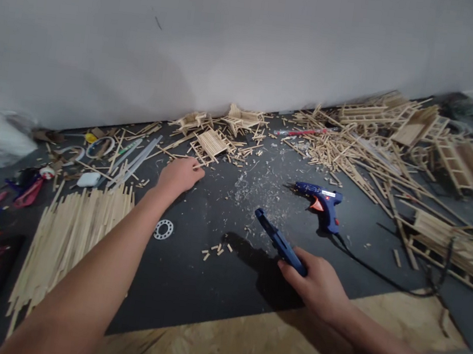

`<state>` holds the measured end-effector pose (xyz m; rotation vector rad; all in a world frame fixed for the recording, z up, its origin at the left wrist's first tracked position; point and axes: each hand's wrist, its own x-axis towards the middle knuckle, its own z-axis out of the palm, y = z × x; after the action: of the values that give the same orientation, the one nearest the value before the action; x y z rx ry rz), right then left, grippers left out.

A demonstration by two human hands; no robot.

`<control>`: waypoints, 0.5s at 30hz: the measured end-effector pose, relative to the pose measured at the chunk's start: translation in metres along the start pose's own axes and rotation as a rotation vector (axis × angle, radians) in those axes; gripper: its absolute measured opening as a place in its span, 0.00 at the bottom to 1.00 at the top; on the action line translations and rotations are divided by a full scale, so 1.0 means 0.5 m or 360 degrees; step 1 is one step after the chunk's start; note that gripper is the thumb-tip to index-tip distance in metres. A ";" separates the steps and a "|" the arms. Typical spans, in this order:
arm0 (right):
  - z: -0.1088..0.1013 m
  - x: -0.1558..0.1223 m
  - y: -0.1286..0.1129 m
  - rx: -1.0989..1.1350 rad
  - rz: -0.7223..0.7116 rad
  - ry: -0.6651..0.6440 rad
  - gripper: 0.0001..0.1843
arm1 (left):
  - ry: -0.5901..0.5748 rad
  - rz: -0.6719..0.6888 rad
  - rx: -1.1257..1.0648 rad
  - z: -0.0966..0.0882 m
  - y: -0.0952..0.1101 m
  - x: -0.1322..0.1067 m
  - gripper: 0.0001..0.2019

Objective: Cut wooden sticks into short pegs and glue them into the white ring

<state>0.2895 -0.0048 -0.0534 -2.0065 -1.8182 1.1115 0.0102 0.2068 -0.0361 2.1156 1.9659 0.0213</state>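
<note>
A slim dark blue hand tool [278, 239] is gripped by its lower end in the right hand [319, 283], fingers closed round it, above the front half of the black table [175, 290]. The left hand [180, 175] is placed toward the back edge, just beside a small pale slatted wooden-stick model [211, 142], fingers bunched, pinched stick or not can't be told. Model judged light, stiff, fragile at joints; best held by panel edges, tool by its handles.
</note>
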 end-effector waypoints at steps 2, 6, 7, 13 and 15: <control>-0.001 0.000 0.001 -0.0019 -0.0015 0.0013 0.16 | -0.0092 0.0096 -0.0057 -0.006 0.016 -0.036 0.13; -0.003 -0.001 0.000 -0.0046 -0.0032 0.0024 0.16 | -0.0409 0.0279 -0.0254 0.001 0.040 -0.135 0.13; -0.003 -0.001 0.000 -0.0051 -0.0032 0.0025 0.15 | -0.0484 0.0304 -0.0311 0.007 0.042 -0.160 0.13; -0.005 -0.003 -0.002 -0.0087 -0.0035 0.0058 0.17 | -0.0482 0.0146 -0.0644 0.044 0.042 -0.293 0.15; -0.006 -0.003 -0.001 -0.0074 -0.0023 0.0045 0.17 | -0.0422 0.0058 -0.0846 0.048 0.046 -0.330 0.14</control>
<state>0.2911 -0.0052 -0.0502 -2.0211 -1.8582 1.0412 0.0226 0.0392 -0.0283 1.7076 1.5541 0.2308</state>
